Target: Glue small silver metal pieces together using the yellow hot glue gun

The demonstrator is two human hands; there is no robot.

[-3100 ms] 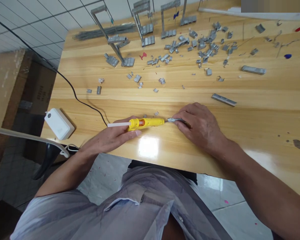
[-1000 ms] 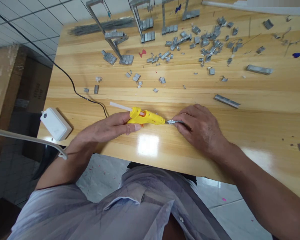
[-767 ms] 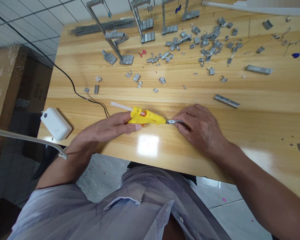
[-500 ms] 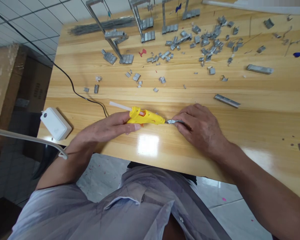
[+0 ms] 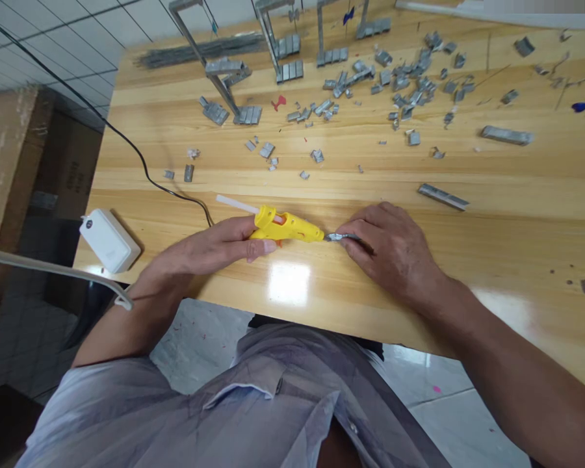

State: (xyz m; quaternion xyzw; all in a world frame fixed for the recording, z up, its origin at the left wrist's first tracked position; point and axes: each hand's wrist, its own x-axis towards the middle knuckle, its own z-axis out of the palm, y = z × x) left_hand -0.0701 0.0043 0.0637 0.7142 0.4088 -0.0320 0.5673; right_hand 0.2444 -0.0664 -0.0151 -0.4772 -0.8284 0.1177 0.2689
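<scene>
In my left hand [image 5: 229,246] is a yellow glue gun [image 5: 292,227], gripped low on its body, with a white glue stick [image 5: 236,204] jutting from the rear. Its nozzle points right and meets, or nearly meets, the end of a small grey metallic strip [image 5: 335,237]. My right hand [image 5: 394,247] pinches that strip between thumb and fingers; the rest of it is hidden by the fingers. Both hands are low over the front part of the wooden table [image 5: 253,292].
A white power adapter [image 5: 110,240] stands at the left, near a black cord [image 5: 143,172]. Grey strip stands [image 5: 224,91] line the back, with many staple-like pieces [image 5: 414,78] scattered beside them. Two grey bars [image 5: 442,196] lie at the right. A pale cable [image 5: 53,268] crosses the left side.
The glue gun and my left hand have shifted very slightly to the right. My right hand keeps its pinch on the strip in nearly the same spot.
</scene>
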